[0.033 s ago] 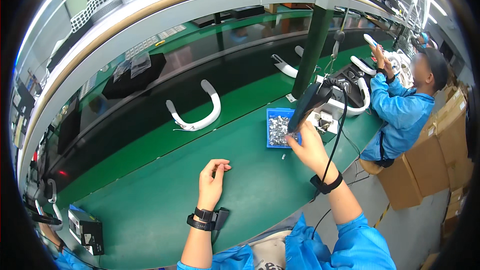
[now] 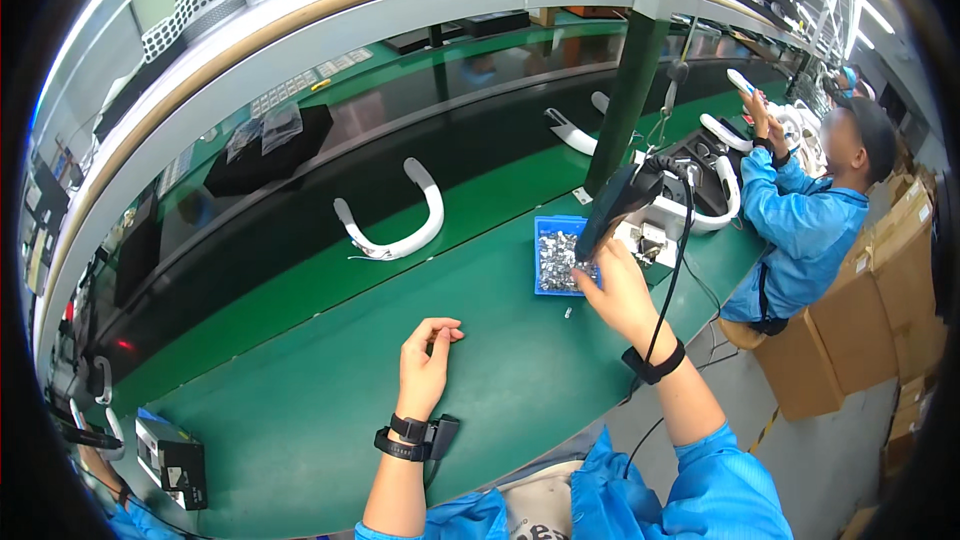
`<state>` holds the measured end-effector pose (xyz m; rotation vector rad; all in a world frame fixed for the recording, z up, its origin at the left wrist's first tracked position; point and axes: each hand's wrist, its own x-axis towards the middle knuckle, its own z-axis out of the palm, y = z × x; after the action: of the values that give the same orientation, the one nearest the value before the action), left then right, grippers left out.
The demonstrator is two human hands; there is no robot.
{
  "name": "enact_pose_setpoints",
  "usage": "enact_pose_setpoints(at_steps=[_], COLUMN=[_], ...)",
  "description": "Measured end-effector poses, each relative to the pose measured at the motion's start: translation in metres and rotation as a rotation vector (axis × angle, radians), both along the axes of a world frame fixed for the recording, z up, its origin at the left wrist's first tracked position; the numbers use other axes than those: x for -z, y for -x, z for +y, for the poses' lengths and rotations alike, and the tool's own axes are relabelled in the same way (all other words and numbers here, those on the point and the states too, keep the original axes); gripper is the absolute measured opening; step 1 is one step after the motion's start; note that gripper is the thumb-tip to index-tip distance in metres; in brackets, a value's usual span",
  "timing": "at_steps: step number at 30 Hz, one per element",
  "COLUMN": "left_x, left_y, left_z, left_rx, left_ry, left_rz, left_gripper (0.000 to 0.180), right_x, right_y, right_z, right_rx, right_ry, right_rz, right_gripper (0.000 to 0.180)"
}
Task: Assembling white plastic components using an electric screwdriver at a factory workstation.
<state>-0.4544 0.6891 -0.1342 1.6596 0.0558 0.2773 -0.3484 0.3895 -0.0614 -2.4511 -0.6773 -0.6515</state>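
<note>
My left hand [image 2: 424, 372] rests on the green workbench [image 2: 500, 385], its fingers loosely curled together and nothing showing in them. A watch-like black band and a small black box sit on that wrist. At a blue tray [image 2: 540, 283] of small metal parts [image 2: 557, 252], my right hand [image 2: 622, 295] reaches over the near right corner. Its thumb points at the parts; a black hanging tool [image 2: 620, 202] with a cable hides the other fingers, so their grip does not show. One small metal piece [image 2: 568, 312] lies on the bench just outside the tray.
A white U-shaped device [image 2: 400, 243] lies on the far strip. The green post [image 2: 625, 90] stands behind the tray, beside a metal fixture [image 2: 655, 245]. A co-worker in blue [image 2: 805, 210] sits at right, near cardboard boxes [image 2: 840, 315]. A black box [image 2: 172, 460] stands at left.
The white U-shaped device has shifted very slightly to the right. Both of my hands keep nearly the same place.
</note>
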Motion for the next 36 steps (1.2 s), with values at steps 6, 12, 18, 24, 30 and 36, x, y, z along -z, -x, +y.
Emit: enact_pose_setpoints(at_steps=[6,12,18,24,30,36], left_x=[-0.006,-0.006,0.003,-0.008,-0.001,-0.008], left_y=[0.004,0.005,0.004,0.005,0.007,0.008], left_z=[0.000,0.003,0.005,-0.005,-0.002,-0.002], left_rx=[-0.003,-0.007,-0.021,0.005,0.136,0.053], left_ry=[-0.036,-0.053,-0.020,-0.054,0.158,0.279], left_rz=[0.015,0.027,-0.017,-0.001,-0.030,-0.024], left_gripper=[0.019,0.019,0.017,0.017,0.027,0.033], right_x=[0.006,0.006,-0.004,0.024,0.029,0.042], right_y=[-0.020,-0.024,0.011,0.067,0.054,0.019], right_z=[0.006,0.011,0.009,0.015,0.089,0.161], right_rx=[0.005,0.006,0.024,-0.212,-0.557,-0.776], right_ry=[0.401,0.340,0.043,-0.330,-0.550,-0.762], right_rz=[-0.043,-0.061,0.010,0.708,0.757,1.133], right_gripper=[0.021,0.012,0.012,0.007,0.010,0.012])
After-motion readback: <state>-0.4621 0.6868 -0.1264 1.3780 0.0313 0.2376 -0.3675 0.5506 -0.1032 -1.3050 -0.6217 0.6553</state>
